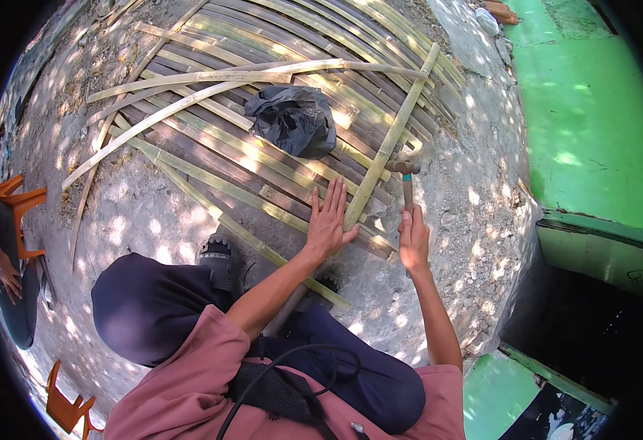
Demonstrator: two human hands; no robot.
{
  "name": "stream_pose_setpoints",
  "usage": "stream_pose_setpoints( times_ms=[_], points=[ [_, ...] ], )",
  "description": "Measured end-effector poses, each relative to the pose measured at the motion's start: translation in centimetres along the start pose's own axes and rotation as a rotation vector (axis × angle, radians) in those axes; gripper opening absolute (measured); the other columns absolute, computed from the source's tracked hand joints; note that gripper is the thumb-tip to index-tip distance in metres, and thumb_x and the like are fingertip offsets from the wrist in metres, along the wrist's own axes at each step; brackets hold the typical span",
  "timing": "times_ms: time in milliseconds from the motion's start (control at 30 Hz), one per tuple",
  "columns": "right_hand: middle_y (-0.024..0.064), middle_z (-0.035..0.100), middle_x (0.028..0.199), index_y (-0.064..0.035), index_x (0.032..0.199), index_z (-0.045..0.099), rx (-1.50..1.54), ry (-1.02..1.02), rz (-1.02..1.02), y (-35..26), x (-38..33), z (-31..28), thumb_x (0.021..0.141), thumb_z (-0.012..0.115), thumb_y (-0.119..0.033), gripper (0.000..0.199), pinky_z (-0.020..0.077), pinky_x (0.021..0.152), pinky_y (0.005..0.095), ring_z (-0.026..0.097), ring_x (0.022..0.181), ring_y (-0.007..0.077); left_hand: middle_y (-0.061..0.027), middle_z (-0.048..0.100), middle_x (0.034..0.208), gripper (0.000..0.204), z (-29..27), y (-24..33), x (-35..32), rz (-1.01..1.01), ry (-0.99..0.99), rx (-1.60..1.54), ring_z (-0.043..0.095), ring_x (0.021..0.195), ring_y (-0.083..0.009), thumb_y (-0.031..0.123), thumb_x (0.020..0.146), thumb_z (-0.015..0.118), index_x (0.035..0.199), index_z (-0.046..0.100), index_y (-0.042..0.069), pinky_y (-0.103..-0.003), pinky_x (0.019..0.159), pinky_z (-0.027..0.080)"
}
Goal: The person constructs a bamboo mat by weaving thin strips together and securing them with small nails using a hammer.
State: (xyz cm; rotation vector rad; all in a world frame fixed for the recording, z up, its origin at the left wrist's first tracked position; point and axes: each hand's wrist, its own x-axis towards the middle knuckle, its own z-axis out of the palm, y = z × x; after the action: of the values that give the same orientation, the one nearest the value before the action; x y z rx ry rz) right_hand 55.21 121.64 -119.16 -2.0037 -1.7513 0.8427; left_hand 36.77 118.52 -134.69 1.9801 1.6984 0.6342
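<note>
While gripped, hammer point(407, 183) handle inside right hand point(414, 238) fingers.

Dusty-pink short-sleeved shirt, dark navy trousers, bare forearms, black mesh strap and black cable across the chest

Our left hand point(328, 224) lies flat on the bamboo mat point(211, 158), left of our right hand point(414, 242) holding the hammer point(406, 180); a bag point(294, 119) sits on the mat beyond.
</note>
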Motion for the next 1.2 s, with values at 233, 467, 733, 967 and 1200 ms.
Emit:
stream_pose_setpoints(
  times_ms=[233, 467, 733, 967, 1200],
  points=[
    [0.0110, 0.058, 0.069, -0.0012, 0.113, 0.063, -0.027, -0.117, 0.007, 1.6, 1.5, -2.4, 0.117, 0.048, -0.032, 0.034, 0.0474, 0.063, 0.0407, 0.059, 0.062, 0.0223, -0.0208, 0.013, 0.183, 0.115, 0.1, 0.2, 0.1, 0.000, -0.033, 0.014, 0.007, 0.171, -0.0329, 0.061, 0.091, 0.068, 0.172, 0.021, -0.007, -0.065, 0.135, 0.001],
    [0.0216, 0.066, 0.078, -0.0037, 0.123, 0.058, -0.223, -0.162, -0.065, 4.6, -0.3, -0.5, 0.118, 0.047, -0.030, 0.029, 0.0488, 0.066, 0.0515, 0.068, 0.072, 0.0426, -0.0216, 0.012, 0.183, 0.116, 0.0, 0.9, 0.2, 0.014, -0.052, -0.027, 0.006, 0.171, -0.0341, 0.059, 0.091, 0.068, 0.172, 0.018, -0.007, -0.066, 0.135, 0.001],
    [0.0228, 0.070, 0.084, -0.0007, 0.126, 0.059, 0.063, 0.187, 0.012, 0.4, -3.4, 2.1, 0.118, 0.048, -0.028, 0.030, 0.0500, 0.067, 0.0530, 0.070, 0.073, 0.0427, -0.0202, 0.013, 0.183, 0.117, 0.1, 0.3, 0.2, 0.001, -0.006, 0.031, 0.006, 0.171, -0.0327, 0.063, 0.088, 0.069, 0.171, 0.024, -0.007, -0.065, 0.135, 0.001],
    [0.0249, 0.071, 0.090, 0.0003, 0.125, 0.059, -0.067, 0.216, -0.003, 4.5, -6.6, 6.8, 0.117, 0.049, -0.021, 0.025, 0.0521, 0.070, 0.0528, 0.071, 0.078, 0.0467, -0.0224, 0.012, 0.183, 0.117, 0.3, 0.4, 0.5, 0.035, -0.041, -0.002, 0.007, 0.171, -0.0347, 0.060, 0.088, 0.065, 0.172, 0.019, -0.008, -0.067, 0.134, 0.000],
    [0.0243, 0.070, 0.089, -0.0012, 0.128, 0.058, 0.152, 0.244, 0.008, 1.6, -7.3, 6.0, 0.117, 0.050, -0.020, 0.023, 0.0516, 0.066, 0.0509, 0.070, 0.073, 0.0462, -0.0235, 0.013, 0.183, 0.110, 0.7, -0.7, 0.0, 0.040, -0.021, 0.029, 0.008, 0.171, -0.0361, 0.053, 0.089, 0.060, 0.171, 0.020, -0.008, -0.068, 0.134, 0.002]
  ],
)
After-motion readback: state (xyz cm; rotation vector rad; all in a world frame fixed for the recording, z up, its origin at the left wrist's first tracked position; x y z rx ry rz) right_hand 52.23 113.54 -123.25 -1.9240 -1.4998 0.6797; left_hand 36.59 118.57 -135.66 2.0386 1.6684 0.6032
